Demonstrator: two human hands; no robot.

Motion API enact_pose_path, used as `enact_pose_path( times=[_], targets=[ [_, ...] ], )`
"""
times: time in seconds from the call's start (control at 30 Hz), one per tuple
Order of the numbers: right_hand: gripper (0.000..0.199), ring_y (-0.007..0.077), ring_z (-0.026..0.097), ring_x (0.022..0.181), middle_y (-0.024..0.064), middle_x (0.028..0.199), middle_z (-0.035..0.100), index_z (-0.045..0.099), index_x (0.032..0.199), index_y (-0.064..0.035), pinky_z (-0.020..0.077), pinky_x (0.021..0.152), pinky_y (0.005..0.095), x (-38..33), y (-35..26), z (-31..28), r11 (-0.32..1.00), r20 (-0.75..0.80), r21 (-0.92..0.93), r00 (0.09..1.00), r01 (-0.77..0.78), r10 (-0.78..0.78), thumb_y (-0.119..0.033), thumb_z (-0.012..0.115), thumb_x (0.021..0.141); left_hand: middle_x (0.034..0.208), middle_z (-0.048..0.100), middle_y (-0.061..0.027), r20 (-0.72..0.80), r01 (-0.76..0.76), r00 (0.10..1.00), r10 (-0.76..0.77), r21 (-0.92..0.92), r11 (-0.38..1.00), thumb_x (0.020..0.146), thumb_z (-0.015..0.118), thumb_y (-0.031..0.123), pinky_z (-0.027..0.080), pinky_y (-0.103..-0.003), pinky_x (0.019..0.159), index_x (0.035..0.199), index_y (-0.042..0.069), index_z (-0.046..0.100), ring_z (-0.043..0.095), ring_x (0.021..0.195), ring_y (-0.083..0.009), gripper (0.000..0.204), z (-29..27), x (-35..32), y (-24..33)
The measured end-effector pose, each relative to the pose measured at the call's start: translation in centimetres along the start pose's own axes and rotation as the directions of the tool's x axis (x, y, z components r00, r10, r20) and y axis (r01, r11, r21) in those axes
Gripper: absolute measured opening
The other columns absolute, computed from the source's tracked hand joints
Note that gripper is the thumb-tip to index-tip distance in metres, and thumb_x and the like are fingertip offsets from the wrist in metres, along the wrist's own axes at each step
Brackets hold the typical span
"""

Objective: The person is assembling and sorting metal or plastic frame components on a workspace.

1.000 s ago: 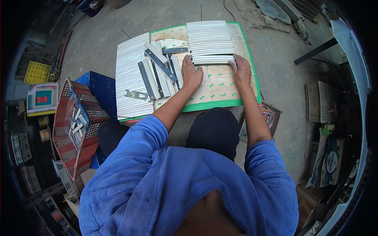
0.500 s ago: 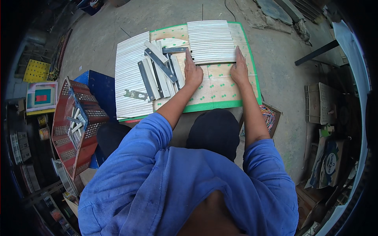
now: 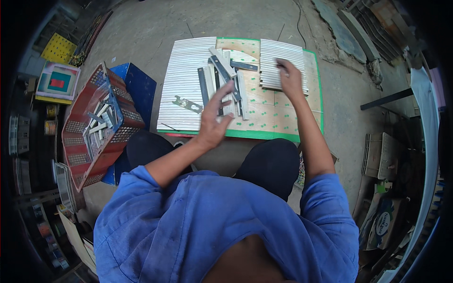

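Note:
My left hand (image 3: 214, 120) is open with fingers spread, above the near end of a loose pile of white and dark flat bars (image 3: 241, 96). Over a block of white strips laid side by side (image 3: 269, 59), my right hand (image 3: 290, 78) has its fingers loosely bent, and I see nothing in them. Another block of strips (image 3: 181, 61) covers the board's left part. On it lies a flat metal spanner-like tool (image 3: 186, 104) with a notched end. Beneath everything is a wooden board (image 3: 264, 125) with green dots and green edges.
At my left a red plastic crate (image 3: 80, 158) leans tilted, with more bars (image 3: 101, 125) inside, by a blue box (image 3: 141, 87). A dark metal bar (image 3: 384, 100) juts in from the right, above a beige crate (image 3: 380, 153). Thin rods stick out past the board's far edge.
Both hands have left the sides of the right-hand strip block. The left has come back toward the loose bars; the right is now over the block. The view has shifted, moving the board rightward.

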State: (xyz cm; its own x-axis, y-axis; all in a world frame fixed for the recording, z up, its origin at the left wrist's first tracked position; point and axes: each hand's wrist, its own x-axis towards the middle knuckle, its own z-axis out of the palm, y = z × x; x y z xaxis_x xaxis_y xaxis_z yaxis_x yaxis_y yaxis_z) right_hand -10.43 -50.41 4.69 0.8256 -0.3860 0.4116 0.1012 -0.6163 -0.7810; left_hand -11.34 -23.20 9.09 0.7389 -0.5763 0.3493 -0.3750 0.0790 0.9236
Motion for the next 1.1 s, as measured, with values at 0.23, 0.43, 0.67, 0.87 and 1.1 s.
enact_pose_path(
  times=[0.23, 0.43, 0.67, 0.87, 1.1],
  targets=[
    [0.025, 0.0362, 0.059, 0.085, 0.0227, 0.087, 0.062, 0.061, 0.089, -0.0012, 0.0451, 0.078, 0.0420, 3.5, -4.7, 11.6, 0.904, 0.374, -0.428, 0.914, 0.018, 0.159, -0.023, 0.061, 0.076, 0.123, 0.048, -0.0151, -0.378, 0.045, 0.926, -0.020, 0.056, 0.997, 0.071, 0.045, -0.006, 0.044, -0.031, 0.086, 0.126, 0.000, 0.040, 0.051, 0.109, -0.0242, 0.056, -8.8, 1.8, -2.9],
    [0.045, 0.0358, 0.058, 0.094, 0.0246, 0.099, 0.060, 0.058, 0.104, -0.0011, 0.0451, 0.085, 0.0380, 4.6, -4.9, 13.2, 0.896, 0.336, -0.403, 0.880, -0.188, 0.336, -0.015, 0.072, 0.064, 0.121, 0.049, -0.0168, -0.492, 0.119, 0.852, -0.181, -0.155, 0.981, 0.077, 0.044, 0.001, 0.043, -0.029, 0.086, 0.124, -0.006, 0.039, 0.053, 0.105, -0.0229, 0.048, -11.1, 2.5, -4.7],
    [0.027, 0.0137, 0.051, 0.054, 0.0079, 0.070, 0.059, 0.056, 0.105, 0.0012, 0.0416, 0.052, 0.0273, 4.5, -4.2, 12.6, 0.943, 0.254, -0.040, 0.910, -0.330, 0.329, -0.010, 0.047, 0.083, 0.112, 0.055, -0.0167, -0.094, -0.027, 0.995, 0.017, -0.100, 0.995, 0.074, 0.046, -0.002, 0.046, -0.033, 0.079, 0.117, -0.001, 0.048, 0.058, 0.094, -0.0255, 0.043, -5.6, -1.7, -0.4],
    [0.031, 0.0092, 0.046, 0.062, 0.0037, 0.073, 0.056, 0.058, 0.090, 0.0013, 0.0383, 0.059, 0.0240, -0.9, -5.1, 10.7, 0.802, 0.147, 0.189, 0.824, -0.567, 0.547, -0.028, 0.046, 0.092, 0.105, 0.056, -0.0186, -0.002, 0.027, 1.000, -0.027, -0.092, 0.995, 0.073, 0.046, -0.001, 0.047, -0.036, 0.077, 0.115, -0.001, 0.049, 0.059, 0.087, -0.0300, 0.042, -5.2, -0.8, -2.3],
    [0.035, 0.0369, 0.055, 0.093, 0.0231, 0.096, 0.059, 0.053, 0.112, 0.0011, 0.0411, 0.083, 0.0396, -4.8, -5.3, 13.3, 0.926, 0.091, -0.285, 0.955, -0.248, 0.283, -0.024, 0.048, 0.088, 0.109, 0.057, -0.0151, -0.015, 0.244, 0.968, -0.252, -0.192, 0.950, 0.074, 0.047, 0.000, 0.047, -0.030, 0.078, 0.118, -0.002, 0.047, 0.058, 0.091, -0.0214, 0.044, -4.1, -0.6, -5.3]
  ],
)
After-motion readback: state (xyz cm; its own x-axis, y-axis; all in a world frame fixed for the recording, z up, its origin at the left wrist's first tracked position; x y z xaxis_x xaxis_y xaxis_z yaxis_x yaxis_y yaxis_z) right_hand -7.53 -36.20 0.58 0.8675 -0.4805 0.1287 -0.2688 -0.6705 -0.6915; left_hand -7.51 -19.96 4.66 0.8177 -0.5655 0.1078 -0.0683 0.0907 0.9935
